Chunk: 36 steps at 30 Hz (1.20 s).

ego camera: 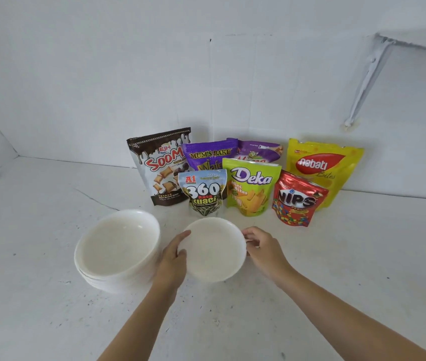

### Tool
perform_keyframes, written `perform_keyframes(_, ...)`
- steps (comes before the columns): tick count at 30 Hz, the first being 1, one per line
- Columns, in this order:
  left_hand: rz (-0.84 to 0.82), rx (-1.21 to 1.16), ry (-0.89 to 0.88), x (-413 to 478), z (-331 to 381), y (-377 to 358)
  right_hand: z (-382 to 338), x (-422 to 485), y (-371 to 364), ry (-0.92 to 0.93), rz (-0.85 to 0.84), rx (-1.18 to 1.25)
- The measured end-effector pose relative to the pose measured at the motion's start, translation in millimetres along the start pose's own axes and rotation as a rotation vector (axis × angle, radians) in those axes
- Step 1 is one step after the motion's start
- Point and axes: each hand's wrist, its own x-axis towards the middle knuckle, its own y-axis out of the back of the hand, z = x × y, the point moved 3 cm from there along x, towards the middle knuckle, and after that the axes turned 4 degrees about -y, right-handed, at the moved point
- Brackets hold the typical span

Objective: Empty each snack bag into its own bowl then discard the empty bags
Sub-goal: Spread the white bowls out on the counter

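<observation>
White bowl (214,256) held between left grip (173,256), right grip (262,247).

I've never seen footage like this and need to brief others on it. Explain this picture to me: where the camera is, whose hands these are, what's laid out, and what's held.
There is no machine here. A person wears a camera on the head, and this single picture looks forward and down at their own two bare hands. The left hand and the right hand grip opposite sides of the rim of one empty white bowl. I cannot tell whether it rests on the surface or is lifted. To its left sits a stack of white bowls. Behind, on the white surface by the wall, stand seven snack bags. At the back are the Soom bag, Mum's Bake bag, second purple bag and yellow Nabati bag. In front are the 360 Kuaci bag, green Deka bag and red Nips bag.
</observation>
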Motion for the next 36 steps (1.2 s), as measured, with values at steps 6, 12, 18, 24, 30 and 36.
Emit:
perform_keyframes(6, -0.043, 0.087, 0.022, 2, -5, -6, 2, 7, -6, 0.084, 0.006, -0.011)
perform_keyframes(12, -0.228, 0.400, -0.028, -16, 20, 0, -22, -5, -2, 0.278, 0.169, 0.055)
perform_keyframes(18, -0.245, 0.529, -0.242, -60, 81, 47, -80, -20, -14, 0.351, 0.012, 0.163)
perform_keyframes(24, 0.249, 0.573, -0.433, -63, 104, 122, -128, -24, -56, 0.405, -0.162, 0.087)
perform_keyframes(30, 0.316, 0.822, -0.230, -33, 65, 170, -142, -19, -113, 0.340, -0.225, -0.118)
perform_keyframes(36, 0.224, 0.724, -0.159, -18, 48, 189, -140, -18, -142, 0.250, -0.054, -0.189)
